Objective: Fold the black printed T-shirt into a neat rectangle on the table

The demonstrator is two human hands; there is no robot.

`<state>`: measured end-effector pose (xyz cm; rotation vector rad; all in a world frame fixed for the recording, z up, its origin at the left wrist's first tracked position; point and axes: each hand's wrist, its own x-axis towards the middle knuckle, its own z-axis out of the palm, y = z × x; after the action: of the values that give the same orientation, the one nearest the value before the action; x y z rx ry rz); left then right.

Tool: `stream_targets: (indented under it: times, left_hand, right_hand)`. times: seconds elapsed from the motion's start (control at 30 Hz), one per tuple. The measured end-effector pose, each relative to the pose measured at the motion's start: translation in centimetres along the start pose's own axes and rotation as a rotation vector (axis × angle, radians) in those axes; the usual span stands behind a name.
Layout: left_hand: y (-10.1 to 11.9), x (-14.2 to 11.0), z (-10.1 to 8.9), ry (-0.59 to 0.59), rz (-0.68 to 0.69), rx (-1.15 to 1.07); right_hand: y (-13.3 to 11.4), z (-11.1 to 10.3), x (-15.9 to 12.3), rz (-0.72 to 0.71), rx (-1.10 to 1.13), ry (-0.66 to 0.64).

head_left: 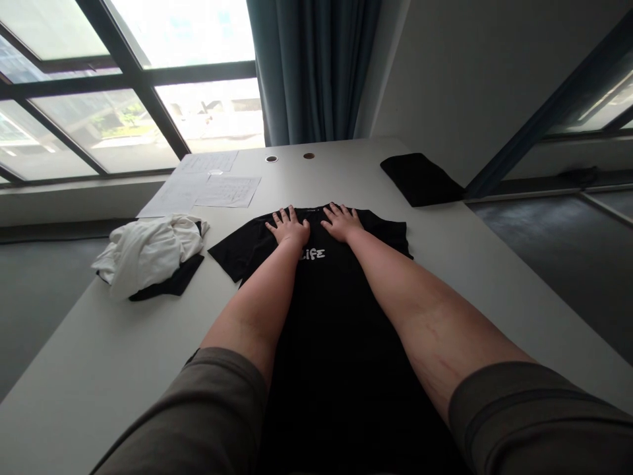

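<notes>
A black T-shirt [336,316] lies spread out on the white table, its collar at the far end and its hem toward me. White lettering on the chest reads "Life", with the first letter partly covered by my left arm. My left hand [289,227] rests flat on the shirt left of the collar, fingers spread. On the other side of the collar, my right hand [342,223] is also laid flat with its fingers apart. Both sleeves of the shirt stick out to the sides. My forearms hide parts of its edges.
A crumpled white garment [153,254] lies with black cloth at the table's left edge. Printed papers [217,188] sit at the back left. At the back right is a folded black cloth [419,177]. Two round holes pierce the white table [494,290] near the curtain [316,72].
</notes>
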<state>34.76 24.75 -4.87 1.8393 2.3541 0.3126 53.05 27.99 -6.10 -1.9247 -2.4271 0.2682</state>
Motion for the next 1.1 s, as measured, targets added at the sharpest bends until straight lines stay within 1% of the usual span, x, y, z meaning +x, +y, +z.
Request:
stream_targets:
  times: [0.17, 0.27, 0.33, 0.4, 0.43, 0.5, 0.53, 0.57, 0.63, 0.7, 0.73, 0.77, 0.8, 0.83, 0.87, 0.93, 0.97, 1.03, 1.1]
  left_hand:
    - [0.0, -0.1, -0.2, -0.034, -0.012, 0.024]
    - [-0.2, 0.2, -0.5, -0.072, 0.020, 0.028]
    - [-0.9, 0.9, -0.8, -0.115, 0.095, 0.026]
    - [-2.5, 1.8, -1.4, -0.166, 0.228, 0.015]
    - [-3.7, 2.3, -1.8, -0.185, 0.311, 0.002]
    - [-7.3, 2.6, -2.8, -0.167, 0.464, -0.039]
    - [-9.6, 2.3, -3.4, -0.123, 0.514, -0.065]
    - [-12.1, 1.6, -4.1, -0.054, 0.544, -0.098]
    - [-17.5, -0.9, -5.3, 0.101, 0.544, -0.168]
    - [-22.4, -4.5, -6.6, 0.188, 0.488, -0.219]
    - [-24.4, -6.5, -7.2, 0.204, 0.462, -0.240]
    - [-25.8, -8.5, -7.9, 0.221, 0.443, -0.258]
    - [-26.7, -10.5, -8.4, 0.252, 0.424, -0.273]
    - [-27.1, -12.3, -9.0, 0.282, 0.403, -0.288]
    - [-26.9, -13.8, -9.3, 0.292, 0.381, -0.295]
    - [-25.8, -16.0, -9.6, 0.268, 0.388, -0.290]
    - [-25.1, -16.7, -9.5, 0.226, 0.416, -0.269]
    - [-23.8, -17.0, -9.0, 0.131, 0.480, -0.207]
    - [-23.2, -16.6, -8.3, 0.053, 0.514, -0.141]
  right_hand:
    - [-0.1, 0.0, -0.1, 0.002, 0.000, 0.013]
    - [-0.2, -0.2, -0.2, 0.000, 0.006, 0.009]
    - [-0.3, -0.4, -0.3, -0.004, 0.014, 0.008]
    - [-0.3, -0.5, -0.4, -0.007, 0.021, 0.007]
    - [-0.3, -0.5, -0.4, -0.007, 0.024, 0.007]
    - [-0.3, -0.5, -0.4, -0.007, 0.026, 0.004]
    - [-0.3, -0.6, -0.5, -0.005, 0.027, 0.002]
    - [-0.4, -0.6, -0.5, -0.003, 0.028, 0.001]
    - [-0.4, -0.7, -0.5, -0.001, 0.028, 0.001]
    - [-0.5, -0.7, -0.6, -0.003, 0.027, 0.006]
    - [-0.5, -0.7, -0.6, -0.004, 0.027, 0.010]
    - [-0.5, -0.6, -0.7, -0.005, 0.029, 0.017]
    - [-0.4, -0.5, -0.8, -0.006, 0.033, 0.027]
    - [-0.4, -0.4, -0.9, -0.009, 0.043, 0.043]
    - [-0.4, -0.3, -1.0, -0.016, 0.059, 0.073]
    - [-0.3, -0.3, -1.4, -0.041, 0.105, 0.191]
    - [-0.4, -0.5, -1.8, -0.057, 0.128, 0.267]
    - [-0.7, -1.4, -2.9, -0.097, 0.157, 0.407]
    - [-1.0, -2.7, -4.6, -0.162, 0.154, 0.468]
